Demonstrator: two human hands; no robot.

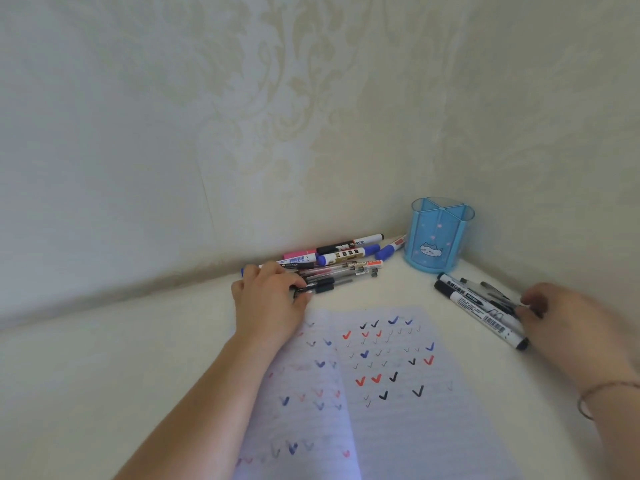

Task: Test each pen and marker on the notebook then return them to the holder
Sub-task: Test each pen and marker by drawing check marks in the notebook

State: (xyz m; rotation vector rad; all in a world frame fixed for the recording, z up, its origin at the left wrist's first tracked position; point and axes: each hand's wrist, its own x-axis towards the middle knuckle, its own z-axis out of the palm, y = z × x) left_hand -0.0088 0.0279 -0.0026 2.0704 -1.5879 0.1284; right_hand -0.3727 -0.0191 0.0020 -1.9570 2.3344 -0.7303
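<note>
Pale damask-patterned wallpaper (277,98) behind a cream tabletop (104,358)

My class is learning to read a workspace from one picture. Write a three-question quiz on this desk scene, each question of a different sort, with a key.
1. True or false: the blue holder has pens standing in it.
2. Which hand is on the pile of pens and markers near the wall? A) left hand B) right hand C) neither
3. Fill in: the open notebook is covered with ______ marks in red, blue and black.

Key
1. False: its compartments look empty.
2. A: the left hand's fingers curl on the black-grip pens at the pile's near edge; the right hand touches the separate markers on the right.
3. Tick (check).
</note>
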